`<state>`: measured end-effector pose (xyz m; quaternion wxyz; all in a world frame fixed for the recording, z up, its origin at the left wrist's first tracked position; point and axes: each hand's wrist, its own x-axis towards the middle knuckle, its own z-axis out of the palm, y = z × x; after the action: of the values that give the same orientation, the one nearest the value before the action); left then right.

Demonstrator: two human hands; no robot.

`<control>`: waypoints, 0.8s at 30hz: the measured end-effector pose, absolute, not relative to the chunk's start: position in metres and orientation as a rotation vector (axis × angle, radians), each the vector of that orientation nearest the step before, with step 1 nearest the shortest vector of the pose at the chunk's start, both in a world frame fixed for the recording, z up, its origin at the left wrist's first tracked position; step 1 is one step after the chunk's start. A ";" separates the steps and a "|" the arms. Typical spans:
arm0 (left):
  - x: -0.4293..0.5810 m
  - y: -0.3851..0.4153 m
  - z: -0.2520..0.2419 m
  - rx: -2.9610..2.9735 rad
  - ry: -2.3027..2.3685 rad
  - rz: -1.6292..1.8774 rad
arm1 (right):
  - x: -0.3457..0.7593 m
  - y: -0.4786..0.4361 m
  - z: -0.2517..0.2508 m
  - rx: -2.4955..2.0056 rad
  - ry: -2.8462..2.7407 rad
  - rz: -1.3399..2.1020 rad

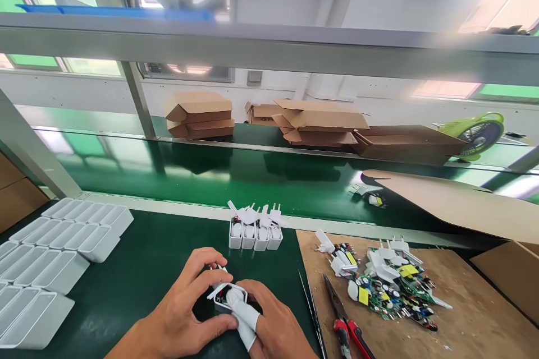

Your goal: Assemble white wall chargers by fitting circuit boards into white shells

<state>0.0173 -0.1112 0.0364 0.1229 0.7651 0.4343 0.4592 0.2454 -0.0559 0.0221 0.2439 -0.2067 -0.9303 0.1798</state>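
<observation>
Near the bottom centre, a small white casing (pixel 223 305) with dark parts inside sits between both hands. My left hand (pixel 189 305) grips it from the left, with thumb and fingers round its side and top edge. My right hand (pixel 275 322), with white covers on some fingertips, presses into the casing's open top from the right. A white flap sticks out at the casing's left edge. Just beyond the hands stand several upright white casings (pixel 255 235) in a row, with plug parts resting on top.
Rows of white casings (pixel 54 269) lie at left. On a brown board (pixel 471 291) at right are a pile of circuit boards (pixel 391 286), red-handled pliers (pixel 343 320) and tweezers (pixel 312 314). Behind are a green conveyor (pixel 202 174), cardboard boxes (pixel 320 118) and a green fan (pixel 478 134).
</observation>
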 end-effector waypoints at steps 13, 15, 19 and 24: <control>0.020 -0.115 0.022 2.162 1.400 1.428 | 0.243 -0.056 0.017 -0.634 -2.373 0.735; 0.023 -0.116 0.021 2.214 1.409 1.454 | 0.239 -0.057 0.019 -0.730 -2.084 1.167; 0.037 -0.115 0.024 2.260 1.285 1.616 | 0.229 -0.059 0.014 -0.813 -1.325 1.957; 0.050 -0.113 0.030 2.192 1.294 1.765 | 0.221 -0.061 -0.006 -0.819 -1.006 2.136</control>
<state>0.0498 -0.1133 0.0303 0.0219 0.7075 0.4177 0.5696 0.2207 -0.0613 -0.0065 0.3155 -0.3111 -0.3821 0.8110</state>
